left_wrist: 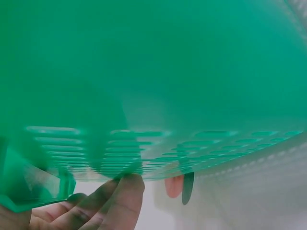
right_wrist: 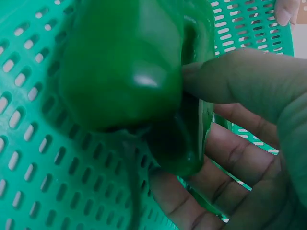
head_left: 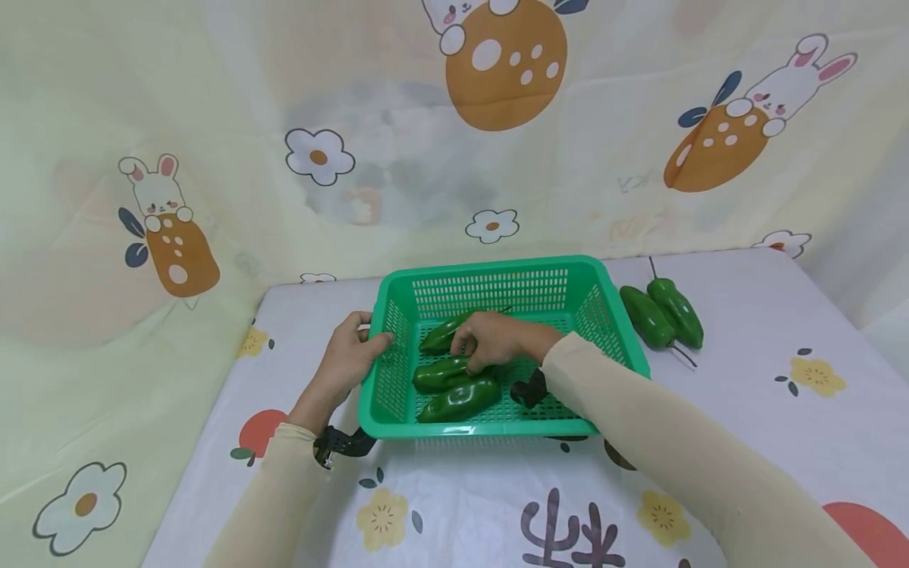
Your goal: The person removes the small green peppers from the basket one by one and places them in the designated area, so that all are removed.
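Observation:
A green plastic basket (head_left: 490, 428) with slotted walls stands on the table, holding three green peppers. At its left end my left hand (head_left: 348, 355) grips the rim, thumb over the edge and fingers outside, seen from below in the left wrist view. My right hand (head_left: 495, 338) reaches into the basket and holds the middle pepper (head_left: 435, 377) between thumb and fingers. Beyond the hand lies the far pepper (head_left: 439, 338), partly covered. The near pepper (head_left: 460, 401) rests closest to me; in the right wrist view a large pepper (right_wrist: 124, 62) fills the foreground.
Just right of the basket, two more green peppers, a left one (head_left: 645, 314) and a right one (head_left: 680, 315), lie side by side on the patterned tablecloth (head_left: 753, 442). A printed cloth (head_left: 398, 102) hangs behind the table and along its left side.

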The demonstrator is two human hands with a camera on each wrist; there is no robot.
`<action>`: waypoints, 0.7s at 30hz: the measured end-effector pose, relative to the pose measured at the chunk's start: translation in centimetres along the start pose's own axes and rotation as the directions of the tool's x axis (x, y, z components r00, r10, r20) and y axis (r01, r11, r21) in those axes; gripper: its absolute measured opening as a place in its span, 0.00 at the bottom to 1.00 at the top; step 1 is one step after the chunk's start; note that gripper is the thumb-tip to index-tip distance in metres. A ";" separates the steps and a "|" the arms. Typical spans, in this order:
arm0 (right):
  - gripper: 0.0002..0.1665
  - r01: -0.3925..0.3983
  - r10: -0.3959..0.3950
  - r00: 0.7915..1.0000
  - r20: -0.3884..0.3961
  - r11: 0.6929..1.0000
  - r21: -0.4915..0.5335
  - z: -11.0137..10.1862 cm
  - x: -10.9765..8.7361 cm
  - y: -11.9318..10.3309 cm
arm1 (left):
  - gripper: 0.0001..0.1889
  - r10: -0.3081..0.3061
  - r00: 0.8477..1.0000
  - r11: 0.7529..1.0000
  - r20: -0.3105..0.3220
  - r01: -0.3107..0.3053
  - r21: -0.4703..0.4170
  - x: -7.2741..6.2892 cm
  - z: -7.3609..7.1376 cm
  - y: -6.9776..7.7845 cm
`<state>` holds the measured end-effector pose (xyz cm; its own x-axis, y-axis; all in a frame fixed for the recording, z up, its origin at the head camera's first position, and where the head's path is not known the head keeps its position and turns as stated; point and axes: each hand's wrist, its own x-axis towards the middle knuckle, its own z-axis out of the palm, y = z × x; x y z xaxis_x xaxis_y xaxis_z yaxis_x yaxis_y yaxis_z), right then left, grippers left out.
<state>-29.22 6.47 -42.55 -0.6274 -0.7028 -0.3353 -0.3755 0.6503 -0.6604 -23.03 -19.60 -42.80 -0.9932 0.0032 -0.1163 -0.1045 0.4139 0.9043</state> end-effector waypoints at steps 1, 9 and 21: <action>0.25 -0.005 0.005 1.000 -0.001 1.000 0.004 0.0 -0.1 0.0 | 0.23 0.000 1.000 1.000 -0.001 0.000 0.000 0.0 0.0 0.0; 0.28 -0.020 0.020 1.000 -0.009 1.000 0.001 -0.1 -0.6 -0.1 | 0.23 -0.001 1.000 1.000 -0.003 0.001 0.000 0.0 0.1 0.0; 0.28 0.017 -0.018 0.993 -0.118 1.000 -0.007 -1.8 -3.1 -0.2 | 0.22 0.000 1.000 1.000 -0.004 0.000 0.010 0.0 0.1 0.1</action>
<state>-28.40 8.99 -40.18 -0.6968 -0.6753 -0.2418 -0.3909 0.6401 -0.6615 -23.04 -19.43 -42.79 -0.9934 -0.0007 -0.1150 -0.1044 0.4234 0.8999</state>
